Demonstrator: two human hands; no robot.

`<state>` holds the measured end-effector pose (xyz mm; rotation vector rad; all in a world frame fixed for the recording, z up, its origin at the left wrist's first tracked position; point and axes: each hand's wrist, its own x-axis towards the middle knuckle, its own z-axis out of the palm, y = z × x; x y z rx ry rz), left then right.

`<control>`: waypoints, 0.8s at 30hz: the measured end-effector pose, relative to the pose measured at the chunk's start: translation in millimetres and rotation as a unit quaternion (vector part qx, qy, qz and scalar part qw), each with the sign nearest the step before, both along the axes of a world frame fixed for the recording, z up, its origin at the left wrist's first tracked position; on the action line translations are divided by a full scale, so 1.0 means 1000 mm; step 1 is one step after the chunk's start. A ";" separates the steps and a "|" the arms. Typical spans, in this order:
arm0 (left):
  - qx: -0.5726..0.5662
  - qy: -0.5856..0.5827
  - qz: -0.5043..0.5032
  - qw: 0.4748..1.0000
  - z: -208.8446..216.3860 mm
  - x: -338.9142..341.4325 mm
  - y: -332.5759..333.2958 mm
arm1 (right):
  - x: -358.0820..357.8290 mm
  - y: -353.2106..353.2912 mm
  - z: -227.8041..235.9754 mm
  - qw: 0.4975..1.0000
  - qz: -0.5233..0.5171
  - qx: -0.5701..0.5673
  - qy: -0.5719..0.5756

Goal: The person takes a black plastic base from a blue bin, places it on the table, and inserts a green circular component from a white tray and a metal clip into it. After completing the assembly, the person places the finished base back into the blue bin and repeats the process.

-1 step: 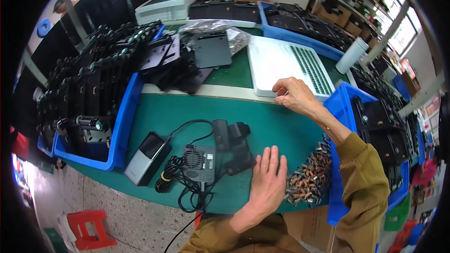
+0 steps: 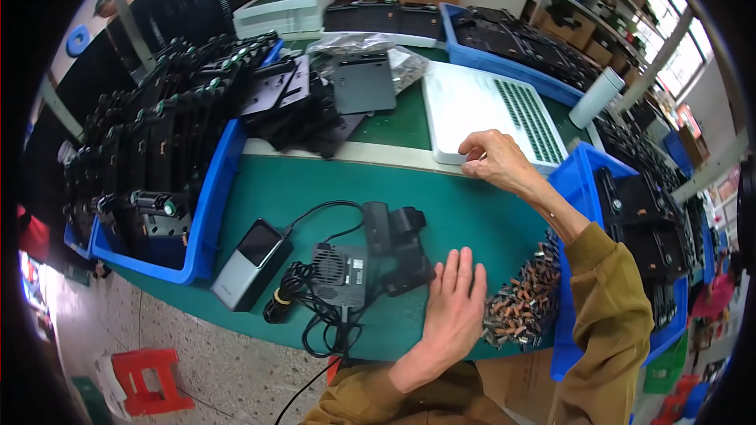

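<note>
My left hand (image 2: 454, 307) lies palm down on the green mat (image 2: 339, 177), fingers stretched out and nothing in it. Its fingertips are close to a black plastic bracket-like part (image 2: 394, 248). To its right is a pile of small brown and metal parts (image 2: 521, 299). My right hand (image 2: 500, 159) is over the near edge of a white tray (image 2: 457, 110). Its fingers are loosely bent, with a gap between thumb and forefinger and nothing visible there. Rows of small dark green pieces (image 2: 529, 118) fill the right side of the tray.
A grey box with a dark screen (image 2: 250, 264) and a vented device with coiled black cables (image 2: 339, 267) sit on the mat. Blue bins (image 2: 206, 220) (image 2: 573, 177) of black parts flank it. Behind are stacked black panels (image 2: 362, 83) and a white bottle (image 2: 596, 97).
The whole view has shifted slightly. Both hands keep the same place and pose against the mat and tray.
</note>
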<state>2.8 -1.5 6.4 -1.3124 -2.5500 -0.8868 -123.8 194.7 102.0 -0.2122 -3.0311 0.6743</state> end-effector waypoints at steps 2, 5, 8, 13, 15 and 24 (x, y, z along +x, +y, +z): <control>-0.004 -0.005 0.013 1.000 -0.003 -0.001 -0.001 | -0.020 -0.008 -0.009 0.996 0.002 -0.088 0.008; -0.024 -0.020 0.001 1.000 -0.003 -0.003 -0.004 | -0.056 -0.029 -0.025 0.986 0.006 -0.167 0.019; -0.005 -0.034 -0.004 0.999 0.003 -0.002 -0.004 | -0.083 -0.057 -0.020 0.963 -0.035 -0.268 0.014; -0.010 -0.045 -0.019 0.999 0.000 -0.002 -0.003 | -0.158 -0.057 -0.071 0.866 -0.204 -0.448 0.093; 0.001 -0.045 -0.036 0.998 -0.005 -0.001 -0.003 | -0.171 -0.060 -0.078 0.796 -0.269 -0.531 0.113; -0.005 -0.069 -0.030 0.997 0.003 0.000 -0.004 | -0.149 -0.045 -0.047 0.776 -0.185 -0.584 0.149</control>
